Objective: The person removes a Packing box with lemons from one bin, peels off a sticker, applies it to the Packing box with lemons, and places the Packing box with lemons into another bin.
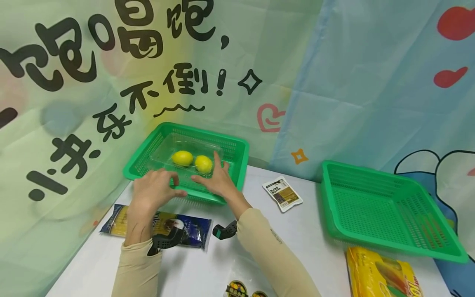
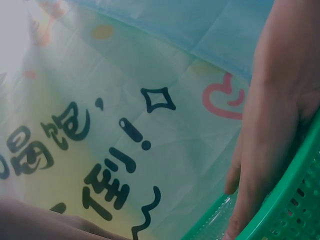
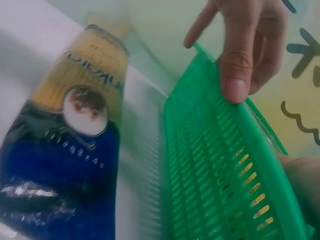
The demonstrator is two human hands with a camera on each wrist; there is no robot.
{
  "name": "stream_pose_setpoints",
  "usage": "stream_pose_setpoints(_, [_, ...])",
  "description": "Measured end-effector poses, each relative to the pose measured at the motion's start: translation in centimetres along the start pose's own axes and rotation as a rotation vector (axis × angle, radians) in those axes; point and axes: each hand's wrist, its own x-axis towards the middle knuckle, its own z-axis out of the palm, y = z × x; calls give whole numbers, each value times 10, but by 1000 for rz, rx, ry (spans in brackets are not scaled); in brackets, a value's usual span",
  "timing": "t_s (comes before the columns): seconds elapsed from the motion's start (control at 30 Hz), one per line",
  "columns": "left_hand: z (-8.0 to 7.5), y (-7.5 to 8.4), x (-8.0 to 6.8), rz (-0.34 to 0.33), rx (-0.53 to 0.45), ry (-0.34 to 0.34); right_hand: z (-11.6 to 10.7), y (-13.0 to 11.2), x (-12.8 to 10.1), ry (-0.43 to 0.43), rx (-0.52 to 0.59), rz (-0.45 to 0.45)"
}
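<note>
i'm seeing two yellow lemons (image 1: 192, 161) glowing just past my fingertips (image 1: 215, 159), lying in a clear tray (image 1: 167, 144) inside a bright green perforated basket (image 1: 237, 154). below my wrists a packet (image 1: 185, 231) is showing dark blue and yellow. the backdrop (image 1: 74, 103) beyond my fingers is fading pale green to yellow, carrying black lettering and a pink heart.

Left green basket (image 1: 237, 165) jammed against backdrop curtain (image 1: 259, 62): no passage behind. Both hands (image 1: 219, 179) block its near rim. Pasta packet (image 1: 193, 233) just before basket. Bare table (image 1: 304, 231) between baskets, only small sachet (image 1: 283, 193). Right basket (image 1: 389, 210) interior appears free.
</note>
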Motion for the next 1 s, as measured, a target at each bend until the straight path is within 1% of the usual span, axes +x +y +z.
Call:
stream_pose_setpoints(0.1, [0, 1, 1, 5, -5, 3, -3, 0, 5, 1, 38, 5])
stream_pose_setpoints(0.3, [-1, 2, 1, 8, -14, 1, -3, 2, 11, -28, 74, 28])
stream_pose_setpoints(0.5, [0, 1, 0, 12, -25, -5, 0, 3, 13, 12, 114, 57])
stream_pose_setpoints(0.7, [1, 2, 0, 12, -24, -7, -3, 3, 12, 40, 199, 81])
stream_pose_setpoints(0.83, [1, 3, 0, 19, -21, -12, -7, 4, 9, 40, 239, 53])
stream_pose_setpoints(1.0, [1, 3, -2, 20, -21, -18, -8, 6, 5, 17, 234, -8])
